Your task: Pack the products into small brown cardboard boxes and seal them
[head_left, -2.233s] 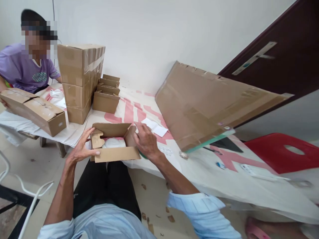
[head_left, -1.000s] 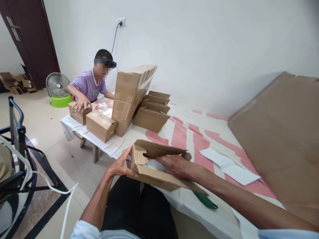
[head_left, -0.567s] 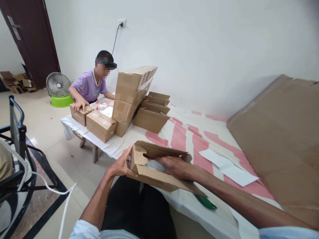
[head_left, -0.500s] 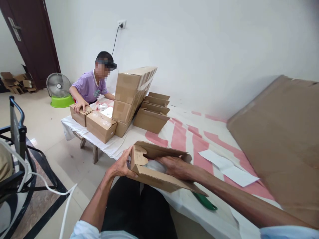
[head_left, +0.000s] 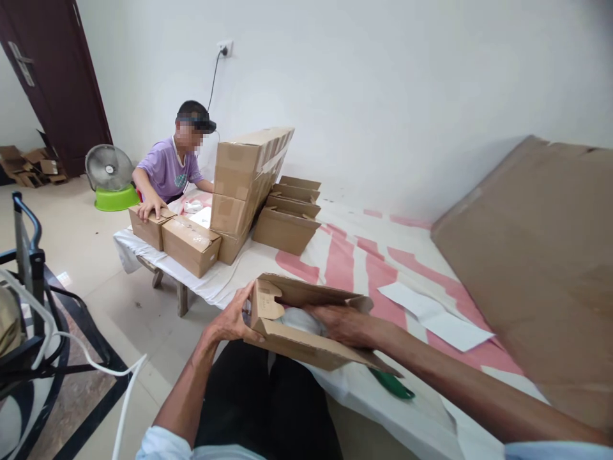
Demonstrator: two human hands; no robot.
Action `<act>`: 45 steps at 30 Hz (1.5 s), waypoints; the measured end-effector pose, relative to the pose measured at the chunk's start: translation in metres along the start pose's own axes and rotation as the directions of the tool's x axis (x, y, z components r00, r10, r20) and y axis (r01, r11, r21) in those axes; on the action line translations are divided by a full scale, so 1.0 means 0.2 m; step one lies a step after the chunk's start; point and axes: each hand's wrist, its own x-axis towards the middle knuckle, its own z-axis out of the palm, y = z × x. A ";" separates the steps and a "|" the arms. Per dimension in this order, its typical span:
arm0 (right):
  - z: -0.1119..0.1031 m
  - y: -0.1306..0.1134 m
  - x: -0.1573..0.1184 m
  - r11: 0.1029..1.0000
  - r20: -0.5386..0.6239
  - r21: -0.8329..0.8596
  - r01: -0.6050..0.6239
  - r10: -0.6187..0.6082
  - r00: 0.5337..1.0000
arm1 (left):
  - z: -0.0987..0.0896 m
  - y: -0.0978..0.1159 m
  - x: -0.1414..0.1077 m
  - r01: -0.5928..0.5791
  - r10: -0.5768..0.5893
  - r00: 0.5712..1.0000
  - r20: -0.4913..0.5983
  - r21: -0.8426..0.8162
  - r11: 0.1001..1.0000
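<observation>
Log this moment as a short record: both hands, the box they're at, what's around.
Left hand: grips open box at its left end
Right hand: inside it, fingertips hidden
Contents: whitish item, partly covered
Green object: partly hidden
Right of box: white paper on red-and-white cloth
Beyond: stacked taped boxes
Co-worker's hand: on a cardboard box

Pale bundle point(head_left: 301, 320) in open cardboard box point(head_left: 306, 345)

At my ten o'clock I see a dark red door point(head_left: 52, 83) with a heap of cardboard point(head_left: 31, 166) beside it, and a grey fan point(head_left: 109, 167) above a bright green base point(head_left: 115, 199). Toward eleven, a person in purple point(head_left: 167, 169) wears a dark cap, and a plugged-in socket point(head_left: 227, 48) sits on the wall point(head_left: 383, 96). At my two o'clock lie white papers point(head_left: 450, 326), just beside a large cardboard sheet point(head_left: 531, 268).
</observation>
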 end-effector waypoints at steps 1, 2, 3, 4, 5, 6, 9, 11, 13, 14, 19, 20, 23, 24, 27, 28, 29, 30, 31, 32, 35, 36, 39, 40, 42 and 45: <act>-0.01 -0.01 -0.01 1.000 -0.007 -0.006 0.009 -0.009 1.000 | 0.00 0.00 0.00 0.006 -0.006 1.000 0.003 -0.004 1.000; -0.01 -0.01 -0.01 1.000 -0.021 -0.012 0.018 -0.018 1.000 | 0.00 0.00 0.00 0.011 -0.011 1.000 0.002 -0.008 1.000; -0.01 -0.02 -0.02 1.000 -0.040 -0.019 0.023 -0.023 0.999 | 0.00 0.01 0.00 0.015 -0.015 1.000 0.000 -0.012 1.000; 0.00 -0.02 -0.03 1.000 -0.064 -0.024 0.019 -0.020 0.998 | 0.00 0.00 0.01 0.018 -0.018 1.000 -0.001 -0.014 1.000; 0.00 -0.01 -0.03 1.000 -0.085 -0.029 0.009 -0.012 0.996 | 0.00 0.00 0.01 0.020 -0.020 1.000 0.000 -0.016 1.000; 0.01 -0.01 -0.04 1.000 -0.101 -0.031 -0.002 -0.001 0.995 | 0.00 0.00 0.01 0.020 -0.020 1.000 0.003 -0.018 1.000; 0.00 0.00 -0.05 1.000 -0.166 0.005 0.028 -0.027 0.986 | -0.01 0.00 0.01 0.016 -0.016 1.000 0.013 -0.016 1.000; -0.02 0.00 -0.08 0.990 -0.238 0.051 0.131 -0.116 0.964 | -0.01 -0.01 0.02 0.012 -0.012 1.000 0.015 -0.010 1.000; -0.07 0.00 -0.11 0.969 -0.330 0.057 0.239 -0.207 0.921 | -0.02 0.00 0.03 0.011 -0.011 1.000 0.018 -0.008 1.000; -0.09 -0.01 -0.13 0.961 -0.371 0.042 0.273 -0.239 0.897 | -0.02 0.00 0.04 0.012 -0.012 1.000 0.021 -0.008 1.000; -0.23 -0.02 -0.25 0.961 -0.499 -0.044 0.273 -0.258 0.827 | -0.05 0.01 0.12 0.009 -0.008 0.998 0.056 -0.011 1.000; -0.26 -0.02 -0.28 0.966 -0.520 -0.053 0.251 -0.242 0.819 | -0.06 0.01 0.15 0.010 -0.009 0.998 0.066 -0.011 1.000; -0.35 -0.01 -0.35 0.976 -0.579 -0.075 0.207 -0.211 0.788 | -0.08 -0.01 0.25 -0.011 0.012 0.996 0.088 -0.020 1.000; -0.38 -0.01 -0.37 0.976 -0.601 -0.075 0.206 -0.209 0.772 | -0.08 -0.01 0.28 -0.020 0.023 0.995 0.098 -0.031 0.999; -0.46 0.01 -0.44 0.976 -0.687 -0.015 0.219 -0.169 0.707 | -0.10 -0.03 0.39 -0.037 0.043 0.993 0.109 -0.053 0.998; -0.49 0.02 -0.46 0.975 -0.721 0.029 0.220 -0.132 0.680 | -0.11 -0.03 0.41 -0.050 0.055 0.993 0.101 -0.046 0.998; -0.52 0.03 -0.49 0.971 -0.754 0.083 0.222 -0.085 0.652 | -0.13 -0.03 0.44 -0.071 0.073 0.993 0.088 -0.026 0.997; -0.54 0.03 -0.52 0.962 -0.781 0.146 0.230 -0.031 0.624 | -0.15 -0.02 0.45 -0.097 0.096 0.993 0.070 0.009 0.995; -0.56 0.03 -0.56 0.946 -0.801 0.217 0.242 0.030 0.598 | -0.17 -0.01 0.46 -0.118 0.115 0.992 0.048 0.055 0.992; -0.57 0.03 -0.59 0.922 -0.810 0.288 0.259 0.090 0.579 | -0.19 0.00 0.47 -0.130 0.128 0.992 0.019 0.109 0.986; -0.57 0.02 -0.66 0.829 -0.793 0.462 0.317 0.226 0.566 | -0.27 0.13 0.43 -0.146 0.183 0.974 -0.134 0.248 0.958; -0.55 0.01 -0.68 0.795 -0.781 0.503 0.338 0.252 0.571 | -0.28 0.20 0.40 -0.169 0.222 0.958 -0.184 0.264 0.949; -0.48 -0.03 -0.66 0.677 -0.747 0.595 0.432 0.269 0.607 | -0.26 0.45 0.33 -0.292 0.319 0.934 -0.158 0.173 0.941; -0.45 -0.05 -0.65 0.633 -0.734 0.620 0.464 0.259 0.627 | -0.23 0.53 0.31 -0.317 0.325 0.942 -0.089 0.093 0.944; -0.38 -0.09 -0.61 0.560 -0.717 0.653 0.510 0.238 0.656 | -0.14 0.67 0.28 -0.307 0.307 0.952 0.005 -0.015 0.952; -0.26 -0.16 -0.56 0.487 -0.746 0.655 0.578 0.293 0.598 | -0.01 0.77 0.27 -0.261 0.257 0.965 -0.054 -0.120 0.958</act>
